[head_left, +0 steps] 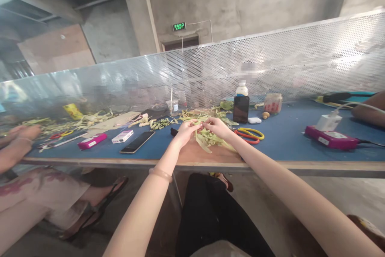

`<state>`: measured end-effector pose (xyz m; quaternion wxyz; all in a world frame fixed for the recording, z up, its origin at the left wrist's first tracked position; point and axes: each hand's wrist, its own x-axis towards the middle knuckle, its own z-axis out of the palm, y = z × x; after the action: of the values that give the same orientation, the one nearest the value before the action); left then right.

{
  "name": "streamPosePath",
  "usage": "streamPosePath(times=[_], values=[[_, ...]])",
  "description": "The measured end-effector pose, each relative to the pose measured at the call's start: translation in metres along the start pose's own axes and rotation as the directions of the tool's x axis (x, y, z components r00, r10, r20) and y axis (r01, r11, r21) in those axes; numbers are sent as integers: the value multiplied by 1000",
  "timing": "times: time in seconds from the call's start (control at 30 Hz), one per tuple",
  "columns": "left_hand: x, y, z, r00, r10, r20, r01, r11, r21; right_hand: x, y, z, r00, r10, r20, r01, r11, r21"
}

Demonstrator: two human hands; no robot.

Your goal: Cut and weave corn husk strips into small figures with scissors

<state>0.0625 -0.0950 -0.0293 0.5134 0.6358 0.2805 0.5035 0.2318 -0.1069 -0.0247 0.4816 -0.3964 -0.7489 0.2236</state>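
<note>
Over a heap of pale green plant strips (pixel 207 140) near the table's front edge, my left hand (pixel 188 132) and my right hand (pixel 217 127) meet, fingertips almost touching. Both have their fingers pinched together. Whatever lies between the fingertips is too small to make out, perhaps a bit of the same greenery. Under the heap is a brown board (pixel 192 157). Scissors with red and yellow handles (pixel 251 134) lie just right of my right hand. More leafy stems (pixel 210 113) spread out behind my hands.
Left of my hands lie a phone (pixel 137 142), a small white box (pixel 122 136) and a magenta box (pixel 92 141). An upright phone (pixel 241 109), a jar (pixel 272 104) and a magenta power block (pixel 331 138) stand rightward. Another person's hands (pixel 24 134) are far left.
</note>
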Motion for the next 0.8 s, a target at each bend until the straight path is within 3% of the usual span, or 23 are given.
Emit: streamPosePath(times=[0.33,0.63,0.7,0.8], values=[[-2,6,3,1000,-6,20,8,992,-127,0,-2,-1,999,22,-28,-22,1000,8],[0,5,1,1000,22,-15,-24,989,-147,1,-4,-3,985,2,-173,-15,997,-71],[1,5,0,999,29,-16,-32,987,-158,-1,-4,-2,965,-61,-253,26,990,-140],[2,3,-3,999,37,-39,-43,985,-164,-6,-6,1,902,-299,-310,155,896,-415]])
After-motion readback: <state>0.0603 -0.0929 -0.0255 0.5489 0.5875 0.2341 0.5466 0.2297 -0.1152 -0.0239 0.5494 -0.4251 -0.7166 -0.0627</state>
